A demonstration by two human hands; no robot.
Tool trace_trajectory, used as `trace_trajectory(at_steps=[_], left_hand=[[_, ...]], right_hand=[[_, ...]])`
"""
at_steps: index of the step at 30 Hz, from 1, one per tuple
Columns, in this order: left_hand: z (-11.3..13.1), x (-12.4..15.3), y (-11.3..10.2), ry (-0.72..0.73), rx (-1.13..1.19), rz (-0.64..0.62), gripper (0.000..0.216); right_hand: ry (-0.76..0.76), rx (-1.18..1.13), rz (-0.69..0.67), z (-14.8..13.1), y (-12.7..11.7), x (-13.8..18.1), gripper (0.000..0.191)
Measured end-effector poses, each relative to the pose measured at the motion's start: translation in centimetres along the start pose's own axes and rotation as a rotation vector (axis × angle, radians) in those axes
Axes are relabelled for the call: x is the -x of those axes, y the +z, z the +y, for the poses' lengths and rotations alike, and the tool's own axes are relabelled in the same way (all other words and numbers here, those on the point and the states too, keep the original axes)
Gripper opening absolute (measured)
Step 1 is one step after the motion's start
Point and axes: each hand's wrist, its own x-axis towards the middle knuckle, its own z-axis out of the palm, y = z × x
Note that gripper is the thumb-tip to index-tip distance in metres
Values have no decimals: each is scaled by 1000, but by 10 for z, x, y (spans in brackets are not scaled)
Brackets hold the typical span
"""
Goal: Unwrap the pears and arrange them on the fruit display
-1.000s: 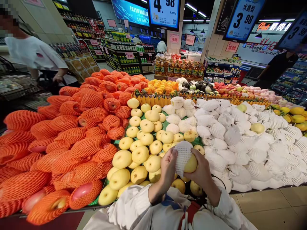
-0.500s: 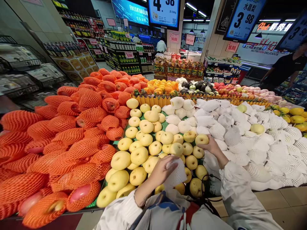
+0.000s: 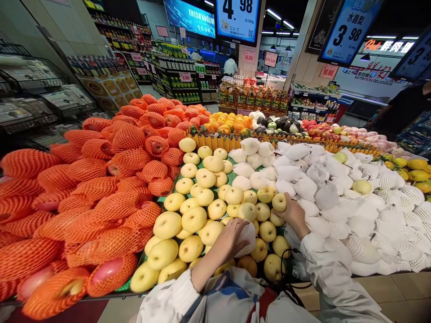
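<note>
My right hand (image 3: 293,214) is closed around a bare yellow pear (image 3: 279,202) at the right edge of the pile of bare yellow pears (image 3: 197,215), touching the pile. My left hand (image 3: 230,240) grips an empty white foam net sleeve (image 3: 247,235) low over the front of that pile. Both white sleeves reach in from the bottom of the view.
Fruit in orange foam nets (image 3: 84,202) fills the stand's left side. Pears in white foam nets (image 3: 336,197) cover the right side. Oranges, avocados and apples lie behind a yellow divider (image 3: 222,141). Price signs (image 3: 238,18) hang above. A person in black (image 3: 400,107) stands far right.
One second ago both hands held a pear half inside the white net. The net came off into my left hand, and my right hand carried the bare pear out to the pile.
</note>
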Motion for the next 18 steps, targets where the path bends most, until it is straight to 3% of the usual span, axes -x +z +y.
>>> trace_trajectory(at_steps=[3, 7, 10, 13, 18], left_hand=[[6, -19, -6, 131, -128, 87, 34], [23, -86, -17, 226, -257, 94, 33], [36, -147, -11, 24, -433, -153, 42], [44, -191, 8, -83, -473, -225, 66], [43, -214, 26, -141, -478, -281, 67]], right_hand=[[5, -119, 22, 3, 2, -2, 76], [22, -453, 167, 6, 8, 0, 81], [32, -649, 287, 6, 9, 0, 85], [33, -690, 306, 9, 3, 0, 82], [25, -674, 272, 19, -5, 10, 73]])
